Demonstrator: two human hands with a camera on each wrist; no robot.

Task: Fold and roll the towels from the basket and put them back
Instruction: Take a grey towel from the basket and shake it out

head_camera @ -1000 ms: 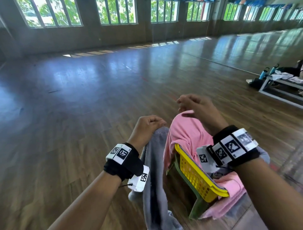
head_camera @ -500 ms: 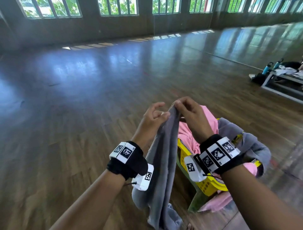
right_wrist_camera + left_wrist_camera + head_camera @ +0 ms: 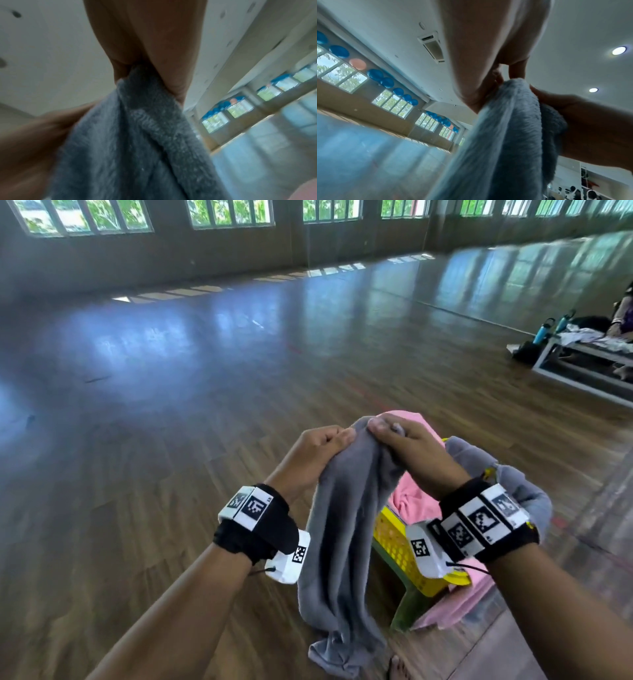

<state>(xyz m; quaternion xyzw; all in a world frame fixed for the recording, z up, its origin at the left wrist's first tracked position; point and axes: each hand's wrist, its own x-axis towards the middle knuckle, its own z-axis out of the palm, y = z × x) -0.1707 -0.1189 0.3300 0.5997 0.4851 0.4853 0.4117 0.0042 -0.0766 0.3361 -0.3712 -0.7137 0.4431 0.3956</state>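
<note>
A grey towel (image 3: 346, 535) hangs down from both my hands, its lower end bunched just above the wooden floor. My left hand (image 3: 322, 446) pinches its top edge, and my right hand (image 3: 394, 436) grips the same edge right beside it. The wrist views show the grey towel (image 3: 501, 135) (image 3: 130, 142) held tight between the fingers of each hand. Behind the towel stands a yellow basket (image 3: 397, 546) on a green base, with a pink towel (image 3: 411, 498) and another grey towel (image 3: 520, 484) draped in and over it.
Wide wooden floor (image 3: 171, 440) stretches ahead and to the left. At the far right stands a low white-framed bench (image 3: 582, 361) with blue bottles (image 3: 544, 330) and clothes; part of a person sits there. Pink cloth (image 3: 459, 604) spills below the basket.
My right hand came off the pink towel and took the grey towel's top edge next to my left hand. Both hands now hold it close together, raised a little.
</note>
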